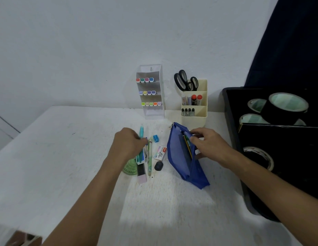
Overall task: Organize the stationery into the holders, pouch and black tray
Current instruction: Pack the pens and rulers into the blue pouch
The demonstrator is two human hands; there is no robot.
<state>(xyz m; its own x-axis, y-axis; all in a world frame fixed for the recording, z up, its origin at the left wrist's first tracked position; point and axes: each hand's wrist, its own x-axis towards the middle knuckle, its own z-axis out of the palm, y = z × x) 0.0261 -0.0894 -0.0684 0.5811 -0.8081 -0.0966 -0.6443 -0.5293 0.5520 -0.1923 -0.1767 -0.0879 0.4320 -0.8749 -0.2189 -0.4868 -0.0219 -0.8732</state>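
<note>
Left hand (128, 144) curls its fingers on a teal pen (141, 132) among loose stationery; right hand (207, 142) pinches the open edge of the blue pouch (186, 157), pencils showing inside. At 12 o'clock of the pouch stands a cream holder (194, 110) with scissors (185, 80); marker rack (151, 91) at 11; black tray (231, 110) with tape rolls at 3. Staple box (160, 153) print is unreadable

Black tray (231, 121) cut off at right edge. Left hand (127, 144) hides pen (141, 130) middle; staple box (160, 153) print unreadable.
</note>
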